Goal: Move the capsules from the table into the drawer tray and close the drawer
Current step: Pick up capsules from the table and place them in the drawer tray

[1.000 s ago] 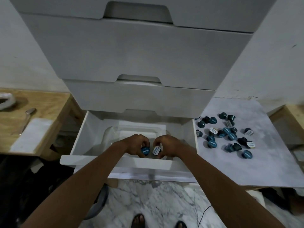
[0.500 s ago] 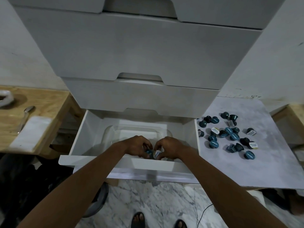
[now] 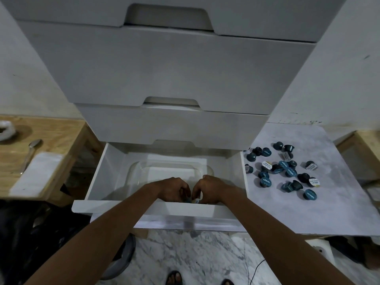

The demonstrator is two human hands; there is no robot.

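head view: step in hand is the drop-off. both hands are down inside the open drawer (image 3: 144,208), over the near end of the clear tray (image 3: 134,171). left hand (image 3: 174,189) has its grip curled on a blue capsule (image 3: 188,199), only a dark sliver of it showing. right hand (image 3: 212,189) has its grip curled on a white-lid capsule (image 3: 196,201), lid edge peeking out between the two hands. hands nearly touch each other, knuckles up.

the rest of the capsules (image 3: 284,171) sit in a loose scatter on the marble counter (image 3: 333,204) just right of the drawer, some on their sides, some lid up. so the task looks early, most of the load not moved.

next move, my guess: let both go into the tray, not onto the drawer floor beside it, then reach right for more. drawer shuts only once the counter pile is gone.

hard to see: the drawer's front panel cuts off the fingertips and the tray's near wall, so can't tell if the capsules touch the tray bottom or hang above it. can't tell if any capsules already lie in the tray under the hands. the tray is see-through and low contrast, its rim only faintly readable. a few capsules at the pile's left edge are half hidden behind the drawer side. dim light, lid print unreadable.
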